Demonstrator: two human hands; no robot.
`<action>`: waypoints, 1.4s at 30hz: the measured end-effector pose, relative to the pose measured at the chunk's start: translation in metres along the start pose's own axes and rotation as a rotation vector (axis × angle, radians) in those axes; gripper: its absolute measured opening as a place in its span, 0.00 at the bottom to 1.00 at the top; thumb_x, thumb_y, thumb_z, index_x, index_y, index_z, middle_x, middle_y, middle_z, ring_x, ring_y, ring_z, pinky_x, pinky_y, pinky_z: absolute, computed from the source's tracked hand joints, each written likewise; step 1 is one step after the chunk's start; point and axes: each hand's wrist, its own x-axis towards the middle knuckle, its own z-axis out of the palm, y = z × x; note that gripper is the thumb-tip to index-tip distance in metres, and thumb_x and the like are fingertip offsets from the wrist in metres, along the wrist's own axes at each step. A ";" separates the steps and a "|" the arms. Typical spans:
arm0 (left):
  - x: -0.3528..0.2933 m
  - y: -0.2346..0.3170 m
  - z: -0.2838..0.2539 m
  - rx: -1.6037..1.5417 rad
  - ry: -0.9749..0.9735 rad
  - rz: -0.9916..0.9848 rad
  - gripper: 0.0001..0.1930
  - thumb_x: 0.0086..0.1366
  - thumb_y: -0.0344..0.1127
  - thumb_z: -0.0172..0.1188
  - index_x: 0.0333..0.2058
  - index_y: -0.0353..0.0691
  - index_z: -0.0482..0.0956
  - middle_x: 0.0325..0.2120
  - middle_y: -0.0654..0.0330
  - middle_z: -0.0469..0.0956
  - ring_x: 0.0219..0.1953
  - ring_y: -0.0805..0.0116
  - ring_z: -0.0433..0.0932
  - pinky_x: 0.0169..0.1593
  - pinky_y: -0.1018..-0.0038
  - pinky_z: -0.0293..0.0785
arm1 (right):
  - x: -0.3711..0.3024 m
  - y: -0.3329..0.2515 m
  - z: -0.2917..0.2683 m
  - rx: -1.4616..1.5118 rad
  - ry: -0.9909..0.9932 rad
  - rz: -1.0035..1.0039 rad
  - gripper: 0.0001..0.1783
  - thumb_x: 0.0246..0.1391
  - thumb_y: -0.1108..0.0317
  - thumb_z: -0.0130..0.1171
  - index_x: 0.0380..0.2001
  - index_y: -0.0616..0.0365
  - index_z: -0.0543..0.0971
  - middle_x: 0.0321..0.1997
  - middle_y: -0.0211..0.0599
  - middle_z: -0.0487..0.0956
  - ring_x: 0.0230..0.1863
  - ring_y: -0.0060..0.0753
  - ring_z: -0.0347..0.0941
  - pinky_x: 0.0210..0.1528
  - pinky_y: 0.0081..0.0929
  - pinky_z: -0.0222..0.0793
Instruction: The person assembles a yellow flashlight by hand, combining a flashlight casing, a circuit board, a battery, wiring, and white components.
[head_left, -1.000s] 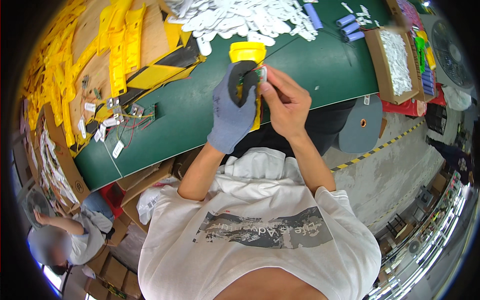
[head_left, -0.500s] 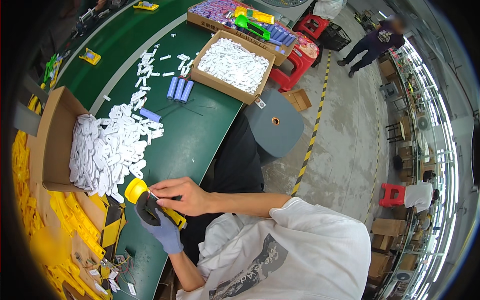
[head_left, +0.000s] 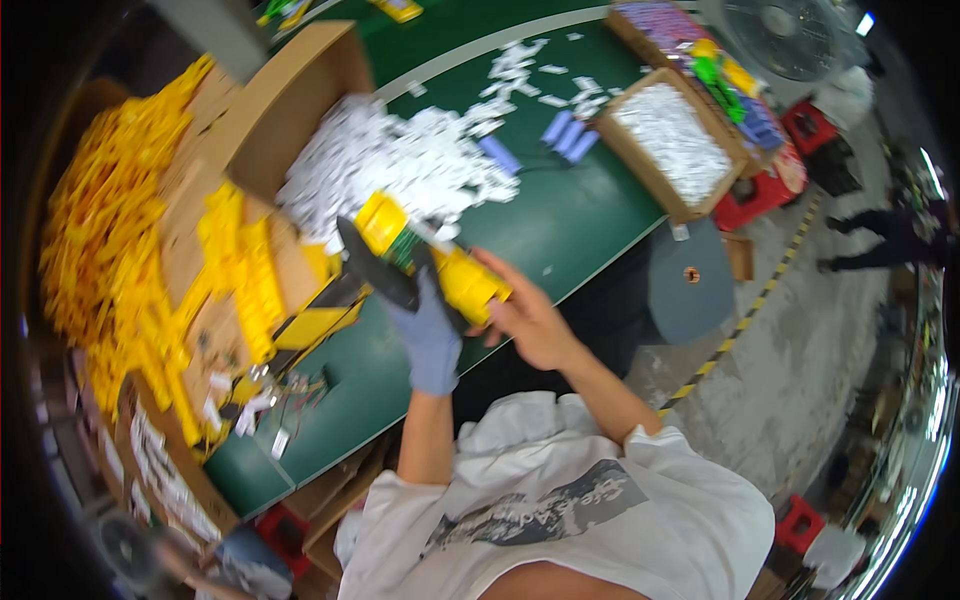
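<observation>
A yellow plastic housing (head_left: pixel 470 285) with a wide round head and a green patch, perhaps a circuit board, lies across my left hand (head_left: pixel 425 325). That hand wears a grey-blue glove with dark palm and fingers and grips the housing around its middle. Bare fingers of my right hand (head_left: pixel 535 320) close on the housing's lower right end. Motion blur hides the fine detail. Just beyond, a heap of white plastic pieces (head_left: pixel 400 150) spills out of a tipped cardboard box (head_left: pixel 290 110) onto the green table (head_left: pixel 560 225).
Yellow plastic parts (head_left: pixel 120 230) pile up at the left. Wired small parts (head_left: pixel 285 395) lie near the table edge. Purple cylindrical cells (head_left: pixel 570 137) rest by a box of white pieces (head_left: pixel 672 135). A grey stool (head_left: pixel 690 285) stands at the right; a person (head_left: pixel 890 235) is farther off.
The view has swung left, showing more yellow parts. My right hand has shifted from a pinch near the housing's round head to its other end. The left hand keeps its hold.
</observation>
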 end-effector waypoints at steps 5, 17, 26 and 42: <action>0.025 0.007 -0.011 -0.256 -0.206 -0.197 0.20 0.64 0.26 0.56 0.53 0.34 0.62 0.39 0.53 0.73 0.34 0.69 0.77 0.36 0.72 0.75 | -0.009 0.010 -0.006 -0.195 0.005 -0.078 0.14 0.63 0.65 0.50 0.44 0.65 0.76 0.30 0.34 0.79 0.24 0.21 0.73 0.28 0.16 0.67; 0.028 0.022 -0.008 -0.142 -0.198 0.046 0.22 0.67 0.34 0.54 0.56 0.38 0.59 0.39 0.53 0.74 0.35 0.62 0.80 0.38 0.69 0.77 | -0.014 -0.011 -0.025 -0.406 -0.032 -0.141 0.06 0.51 0.73 0.62 0.34 0.63 0.80 0.25 0.33 0.79 0.21 0.13 0.68 0.25 0.16 0.63; 0.022 0.034 -0.006 -0.293 -0.291 -0.174 0.20 0.64 0.32 0.57 0.52 0.36 0.63 0.33 0.56 0.75 0.26 0.67 0.79 0.28 0.71 0.77 | 0.004 -0.028 -0.014 -0.375 -0.170 -0.380 0.09 0.45 0.82 0.63 0.33 0.64 0.79 0.35 0.40 0.82 0.31 0.20 0.77 0.31 0.15 0.69; 0.019 0.024 -0.001 -0.180 -0.207 -0.069 0.17 0.65 0.31 0.56 0.50 0.37 0.64 0.36 0.57 0.75 0.34 0.69 0.78 0.35 0.74 0.75 | 0.002 -0.010 -0.013 -0.369 0.110 -0.286 0.22 0.44 0.76 0.67 0.45 0.62 0.75 0.51 0.41 0.75 0.39 0.20 0.73 0.37 0.16 0.69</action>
